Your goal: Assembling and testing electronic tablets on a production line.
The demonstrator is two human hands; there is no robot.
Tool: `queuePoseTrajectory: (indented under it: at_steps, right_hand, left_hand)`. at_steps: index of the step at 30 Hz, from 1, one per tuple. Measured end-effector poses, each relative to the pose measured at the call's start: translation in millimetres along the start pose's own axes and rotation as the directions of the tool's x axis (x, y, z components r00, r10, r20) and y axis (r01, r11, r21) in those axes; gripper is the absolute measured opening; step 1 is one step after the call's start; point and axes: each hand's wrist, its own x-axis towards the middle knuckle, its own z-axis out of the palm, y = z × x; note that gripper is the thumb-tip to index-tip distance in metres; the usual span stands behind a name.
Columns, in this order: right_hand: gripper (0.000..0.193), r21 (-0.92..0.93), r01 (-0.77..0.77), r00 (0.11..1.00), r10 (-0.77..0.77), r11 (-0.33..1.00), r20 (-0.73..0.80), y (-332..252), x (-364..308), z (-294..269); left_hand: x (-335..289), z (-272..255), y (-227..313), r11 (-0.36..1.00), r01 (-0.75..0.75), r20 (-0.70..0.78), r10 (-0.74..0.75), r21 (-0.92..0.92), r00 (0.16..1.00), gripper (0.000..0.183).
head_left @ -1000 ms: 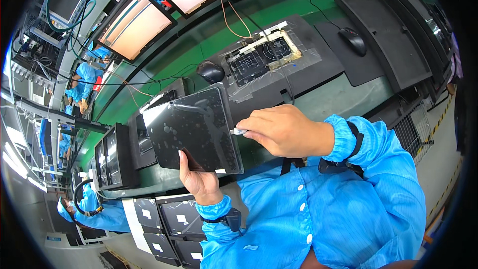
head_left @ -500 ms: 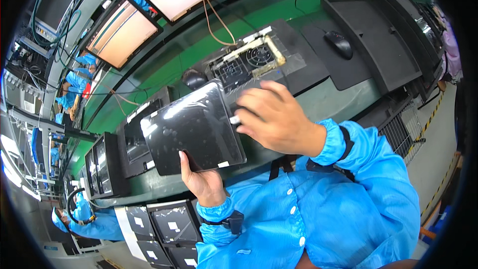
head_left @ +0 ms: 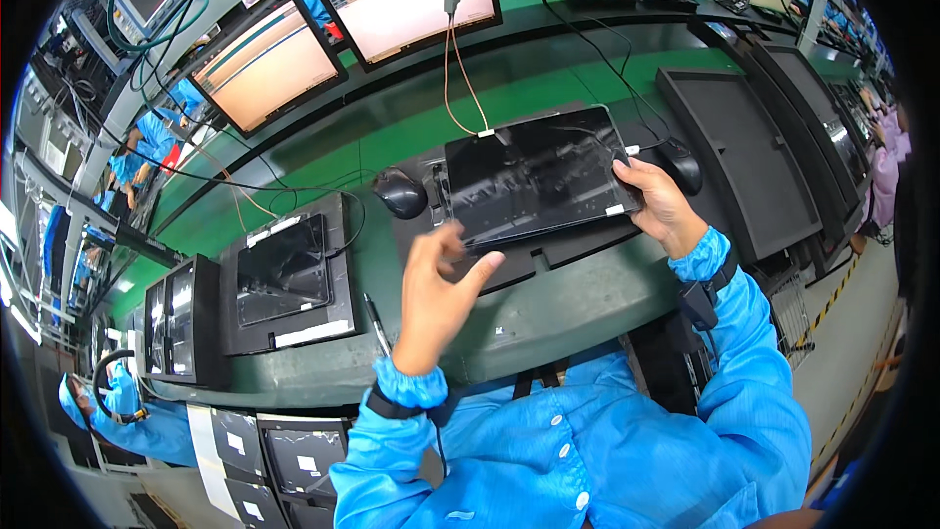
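A black glossy tablet-like panel (head_left: 534, 176) with white tabs at its edge sits over the black mat, covering the fixture with the fan grille. Whether it rests flat or is held slightly above cannot be made out. My right hand (head_left: 668, 206) grips its right edge, thumb on top. Off the panel's lower left corner, my left hand (head_left: 436, 299) is empty, thumb and fingers apart, its fingertips a little blurred. A pen (head_left: 376, 323) lies by my left wrist.
Left of the panel, a second black panel (head_left: 284, 272) lies on another mat beside a black box (head_left: 182, 323). Two mice (head_left: 399, 193) flank the work spot. Black trays (head_left: 741, 162) stand at right, monitors (head_left: 411, 2) behind. Cables hang down; co-workers in blue sit across.
The panel has moved right and now covers the fixture. My left hand has let go of it, and my right hand has taken its right edge.
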Motion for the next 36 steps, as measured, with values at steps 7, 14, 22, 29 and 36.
queuePoseTrajectory:
  at_steps: [7,14,22,29,36]
  right_hand:
    - [0.023,-0.062,-0.164,0.986,0.166,0.984,0.026,12.1,23.9,-1.3]
    - [0.068,-0.989,0.105,0.964,-0.256,0.108,0.075,-14.2,-9.7,22.5]
    - [0.045,-0.918,0.347,0.858,-0.33,-0.19,0.393,6.3,-29.2,11.7]
    - [0.04,-0.932,0.304,0.849,-0.387,-0.199,0.359,11.5,-28.4,18.7]
    - [0.026,-0.785,0.567,0.667,-0.421,-0.249,0.615,31.1,-27.7,97.0]
  left_hand:
    - [31.4,7.6,-29.6,0.925,-0.178,0.117,0.146,0.335,0.982,0.111]
    - [39.6,17.1,-42.2,0.849,-0.27,0.098,0.254,0.454,0.962,0.092]
    - [39.7,11.4,-45.6,0.83,-0.354,0.101,0.346,0.431,0.933,0.086]
    - [38.9,13.8,-49.3,0.86,-0.293,0.044,0.302,0.418,0.952,0.083]
    - [-35.9,-25.7,-9.6,0.932,-0.35,0.012,0.351,0.091,0.936,0.061]
